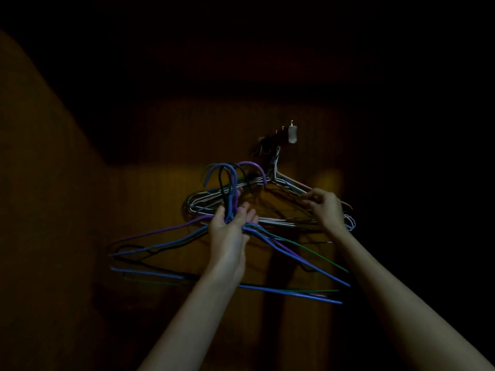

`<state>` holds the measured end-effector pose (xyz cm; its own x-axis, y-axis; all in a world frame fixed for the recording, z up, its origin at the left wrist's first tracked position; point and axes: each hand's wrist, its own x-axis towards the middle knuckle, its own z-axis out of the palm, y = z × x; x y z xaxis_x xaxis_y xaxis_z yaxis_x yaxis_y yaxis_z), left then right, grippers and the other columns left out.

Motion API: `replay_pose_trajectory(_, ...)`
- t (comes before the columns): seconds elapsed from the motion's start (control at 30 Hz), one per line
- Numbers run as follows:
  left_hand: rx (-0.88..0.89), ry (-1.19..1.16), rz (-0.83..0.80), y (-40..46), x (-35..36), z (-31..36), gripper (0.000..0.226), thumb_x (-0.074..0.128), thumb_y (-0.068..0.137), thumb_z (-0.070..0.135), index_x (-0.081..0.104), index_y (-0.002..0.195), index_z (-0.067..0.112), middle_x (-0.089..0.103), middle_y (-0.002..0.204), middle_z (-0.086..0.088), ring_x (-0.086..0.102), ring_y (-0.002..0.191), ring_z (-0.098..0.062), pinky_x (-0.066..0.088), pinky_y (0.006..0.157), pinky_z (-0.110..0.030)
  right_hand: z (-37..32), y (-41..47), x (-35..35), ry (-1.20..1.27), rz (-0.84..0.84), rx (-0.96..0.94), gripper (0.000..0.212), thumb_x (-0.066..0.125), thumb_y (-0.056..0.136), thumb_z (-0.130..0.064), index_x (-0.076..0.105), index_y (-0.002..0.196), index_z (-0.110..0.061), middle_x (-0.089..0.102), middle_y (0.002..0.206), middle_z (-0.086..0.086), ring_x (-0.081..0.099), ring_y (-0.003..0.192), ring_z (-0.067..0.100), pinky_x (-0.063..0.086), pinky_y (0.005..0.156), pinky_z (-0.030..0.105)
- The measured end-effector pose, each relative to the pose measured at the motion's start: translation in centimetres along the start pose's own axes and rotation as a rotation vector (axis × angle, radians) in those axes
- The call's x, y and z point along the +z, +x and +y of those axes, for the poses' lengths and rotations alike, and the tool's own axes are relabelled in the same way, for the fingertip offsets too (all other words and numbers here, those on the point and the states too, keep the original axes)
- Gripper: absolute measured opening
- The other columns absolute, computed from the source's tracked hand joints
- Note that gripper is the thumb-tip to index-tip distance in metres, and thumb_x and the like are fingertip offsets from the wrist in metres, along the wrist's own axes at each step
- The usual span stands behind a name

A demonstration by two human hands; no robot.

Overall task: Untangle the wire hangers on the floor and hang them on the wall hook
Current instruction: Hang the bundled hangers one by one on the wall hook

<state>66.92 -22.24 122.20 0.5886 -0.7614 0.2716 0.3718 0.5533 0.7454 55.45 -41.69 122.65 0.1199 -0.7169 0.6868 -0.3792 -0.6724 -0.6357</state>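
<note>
1. On the dim brown wall [80, 183], a wall hook rack [278, 136] sits above and between both raised hands; its pale end piece faces right, and small pegs line its top edge.
2. A group of white hangers [284, 222] already hangs from the rack. Their necks gather just below it, and their shoulders spread left and right against the wall.
3. The right hand [325, 207] is raised to the right shoulder of the white hangers. Its fingers are curled and pinch the upper wires there.
4. The left hand [231, 223] is raised below and left of the rack, palm toward the camera. Its fingers wrap the necks of a bundle of colored hangers [294, 266], gripping them together.
5. The bundle contains blue, purple, green and black wires. The exact count cannot be determined in the low light.
6. The hook ends of the bundle [227, 172] rise above the left hand. They stand left of the rack and below it, not engaged on any peg.
7. The bodies of the colored hangers fan out below the left hand, crossing in front of the left forearm and overlapping one another.
8. Both forearms extend upward from the lower edge of the view.
</note>
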Motion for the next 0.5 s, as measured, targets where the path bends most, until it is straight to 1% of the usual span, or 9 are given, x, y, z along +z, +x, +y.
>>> replay_pose_trajectory(0.1, -0.008, -0.029, -0.003, -0.2, 0.0, -0.1, 0.052, 0.039, 0.097, -0.001, 0.026, 0.146, 0.008, 0.052, 0.131, -0.022, 0.054, 0.119, -0.033, 0.045, 0.097, -0.037, -0.1, -0.4, -0.1, -0.029, 0.012, -0.002, 0.013, 0.064, 0.086, -0.015, 0.069, 0.097, -0.017, 0.067, 0.105, 0.002, 0.058, 0.098, 0.013, 0.051, 0.082, 0.037)
replay_pose_trajectory(0.23, -0.02, -0.045, -0.003, -0.6, -0.2, -0.1, 0.051, 0.039, 0.097, -0.001, 0.027, 0.146, 0.006, 0.053, 0.13, -0.022, 0.054, 0.119, -0.031, 0.046, 0.095, -0.035, -0.4, -1.1, -0.9, -0.056, -0.009, -0.031, 0.026, 0.068, 0.083, -0.017, 0.067, 0.109, -0.016, 0.066, 0.111, 0.005, 0.06, 0.104, 0.02, 0.051, 0.086, 0.039)
replay_pose_trajectory(0.3, -0.028, -0.051, -0.001, -1.0, -0.3, -0.1, 0.051, 0.039, 0.097, -0.002, 0.027, 0.146, 0.006, 0.053, 0.13, -0.023, 0.055, 0.119, -0.031, 0.046, 0.096, -0.036, -0.6, -1.6, -1.4, -0.088, 0.002, -0.072, 0.03, 0.07, 0.081, -0.016, 0.066, 0.111, -0.014, 0.064, 0.111, 0.008, 0.058, 0.106, 0.023, 0.049, 0.088, 0.038)
replay_pose_trajectory(0.37, -0.035, -0.056, 0.003, -1.5, -0.3, 0.1, 0.047, 0.038, 0.097, -0.004, 0.032, 0.143, 0.005, 0.052, 0.13, -0.023, 0.054, 0.119, -0.032, 0.045, 0.099, -0.038, -1.4, -2.6, -1.9, -0.123, -0.004, -0.108, 0.028, 0.069, 0.082, -0.017, 0.066, 0.11, -0.013, 0.062, 0.11, 0.008, 0.054, 0.106, 0.021, 0.044, 0.087, 0.033)
replay_pose_trajectory(0.43, -0.039, -0.054, 0.004, -2.2, -0.4, 0.1, 0.043, 0.037, 0.097, -0.006, 0.039, 0.138, 0.005, 0.052, 0.13, -0.023, 0.053, 0.12, -0.032, 0.044, 0.101, -0.039, -2.6, -4.0, -2.2, -0.109, -0.04, -0.15, 0.024, 0.067, 0.084, -0.016, 0.066, 0.108, -0.012, 0.06, 0.106, 0.006, 0.052, 0.099, 0.015, 0.039, 0.082, 0.025)
replay_pose_trajectory(0.5, -0.041, -0.055, 0.003, -2.9, -0.4, 0.1, 0.045, 0.035, 0.096, -0.008, 0.037, 0.139, 0.007, 0.052, 0.13, -0.023, 0.054, 0.119, -0.031, 0.043, 0.101, -0.039, -4.0, -5.6, -2.5, -0.074, -0.085, -0.178, 0.021, 0.066, 0.085, -0.016, 0.067, 0.105, -0.012, 0.06, 0.102, 0.001, 0.052, 0.093, 0.01, 0.039, 0.077, 0.021)
